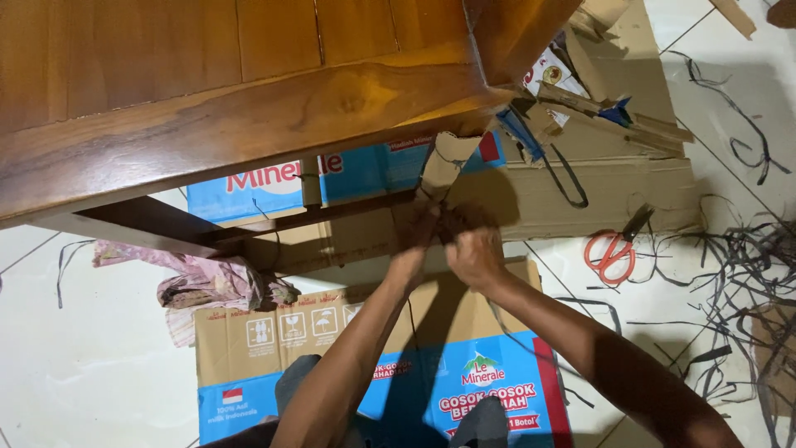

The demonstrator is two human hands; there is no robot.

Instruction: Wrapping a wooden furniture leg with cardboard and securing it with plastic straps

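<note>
Both hands, left (408,259) and right (473,253), pinch what looks like black strap (431,199) under wooden tabletop (249,116); cardboard (580,195) covers white tiled floor (83,357).

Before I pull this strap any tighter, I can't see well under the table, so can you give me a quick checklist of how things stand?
1. Both hands on the work: ok, left hand and right hand are close together at the cardboard wrap around the table leg.
2. Strap grip: cannot tell, the spot lies in shadow.
3. Scissors away from the hands: ok, they lie on the floor to the right.
4. Floor around: not ok, loose black strapping is strewn on the right.
5. Flattened box beneath the arms: ok, lying flat.
</note>
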